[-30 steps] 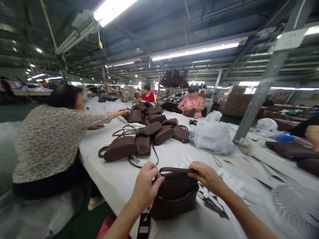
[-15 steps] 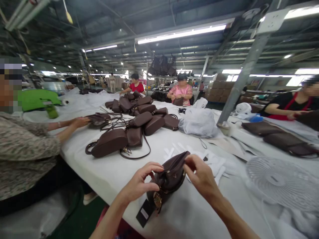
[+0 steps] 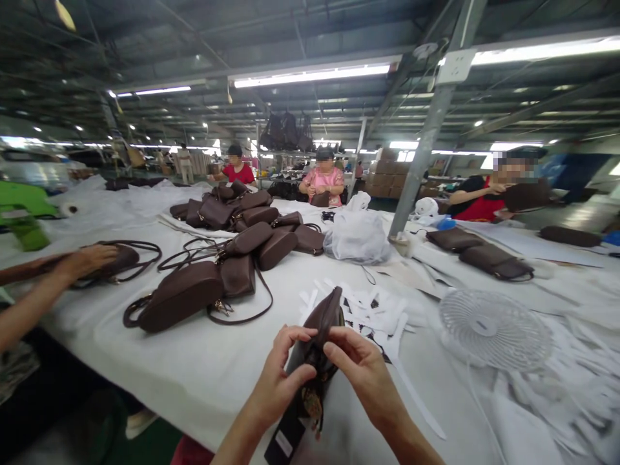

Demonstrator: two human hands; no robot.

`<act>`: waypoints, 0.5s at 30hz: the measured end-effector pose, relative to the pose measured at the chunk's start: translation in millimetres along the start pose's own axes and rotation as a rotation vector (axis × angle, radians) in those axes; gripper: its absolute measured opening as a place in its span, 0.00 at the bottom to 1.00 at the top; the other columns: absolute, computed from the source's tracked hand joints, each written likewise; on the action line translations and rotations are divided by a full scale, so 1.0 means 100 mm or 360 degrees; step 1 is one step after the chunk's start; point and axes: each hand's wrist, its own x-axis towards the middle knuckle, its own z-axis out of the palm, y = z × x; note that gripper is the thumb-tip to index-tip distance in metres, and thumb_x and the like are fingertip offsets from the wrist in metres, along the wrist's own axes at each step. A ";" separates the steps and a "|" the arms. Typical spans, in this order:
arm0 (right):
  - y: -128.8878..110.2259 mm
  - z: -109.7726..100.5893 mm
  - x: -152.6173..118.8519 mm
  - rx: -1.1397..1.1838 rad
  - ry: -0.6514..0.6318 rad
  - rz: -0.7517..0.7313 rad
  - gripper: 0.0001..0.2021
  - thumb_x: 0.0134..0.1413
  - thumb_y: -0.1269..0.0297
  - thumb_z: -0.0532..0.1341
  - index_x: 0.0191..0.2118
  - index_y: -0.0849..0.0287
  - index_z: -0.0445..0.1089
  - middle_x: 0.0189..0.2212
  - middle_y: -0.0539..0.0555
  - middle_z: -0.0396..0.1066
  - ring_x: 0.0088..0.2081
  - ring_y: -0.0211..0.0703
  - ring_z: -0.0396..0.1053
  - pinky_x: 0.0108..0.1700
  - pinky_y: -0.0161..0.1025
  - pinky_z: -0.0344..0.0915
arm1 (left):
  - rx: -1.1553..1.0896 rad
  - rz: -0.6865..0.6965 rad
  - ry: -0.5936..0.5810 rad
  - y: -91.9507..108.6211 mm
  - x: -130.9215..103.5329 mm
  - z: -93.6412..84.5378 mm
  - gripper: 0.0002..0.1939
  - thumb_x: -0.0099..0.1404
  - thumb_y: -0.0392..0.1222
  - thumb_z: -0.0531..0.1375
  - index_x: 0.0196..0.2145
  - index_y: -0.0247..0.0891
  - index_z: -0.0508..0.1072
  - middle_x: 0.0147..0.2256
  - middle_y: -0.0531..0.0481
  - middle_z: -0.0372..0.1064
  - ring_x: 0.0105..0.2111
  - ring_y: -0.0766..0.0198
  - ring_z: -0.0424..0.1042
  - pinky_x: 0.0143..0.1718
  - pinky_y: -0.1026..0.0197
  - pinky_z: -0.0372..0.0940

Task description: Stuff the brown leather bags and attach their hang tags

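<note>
A small dark brown bag [image 3: 323, 323] stands at the near edge of the white table, between my two hands. My left hand [image 3: 285, 365] grips its left side, thumb and fingers curved round the upper part. On the right, my right hand [image 3: 356, 361] pinches the bag near its top opening, fingertips close to those of my left hand. A gold-coloured charm [image 3: 311, 402] hangs at the near end of the bag, and a black tag [image 3: 285, 440] with a white label dangles below it. The inside of the bag is hidden.
Brown bags [image 3: 179, 294] with straps lie piled at centre left. A co-worker's hand [image 3: 94, 259] rests on another bag at the left. White strips [image 3: 382, 316] and a white fan [image 3: 489, 326] are at the right, behind them a metal post [image 3: 426, 139].
The view has turned right. My right hand has moved from the bag's far right corner to nearer my left hand, and the bag looks narrower. The co-worker's hand now lies over a bag.
</note>
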 end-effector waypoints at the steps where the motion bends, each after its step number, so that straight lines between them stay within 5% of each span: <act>1: -0.01 -0.03 -0.01 -0.0053 0.0023 0.0004 0.15 0.51 0.52 0.65 0.39 0.57 0.74 0.38 0.55 0.72 0.43 0.48 0.69 0.47 0.42 0.65 | 0.0037 0.0021 -0.0006 0.02 0.01 0.02 0.15 0.60 0.41 0.59 0.45 0.41 0.64 0.50 0.44 0.67 0.53 0.53 0.63 0.61 0.43 0.45; 7: -0.11 -0.15 -0.05 -0.0199 0.0115 0.0209 0.20 0.52 0.45 0.61 0.27 0.59 0.70 0.23 0.48 0.63 0.29 0.40 0.61 0.35 0.38 0.63 | 0.0101 0.0085 -0.0019 0.06 0.08 0.19 0.14 0.59 0.42 0.58 0.44 0.41 0.64 0.46 0.44 0.66 0.50 0.53 0.62 0.53 0.50 0.58; 15: -0.01 -0.04 -0.05 -0.0458 0.0186 0.0018 0.19 0.50 0.50 0.63 0.20 0.57 0.60 0.23 0.47 0.57 0.29 0.40 0.58 0.32 0.36 0.59 | 0.0167 0.0105 0.0135 -0.05 0.10 0.24 0.09 0.60 0.39 0.58 0.40 0.41 0.65 0.41 0.47 0.65 0.45 0.56 0.63 0.50 0.52 0.59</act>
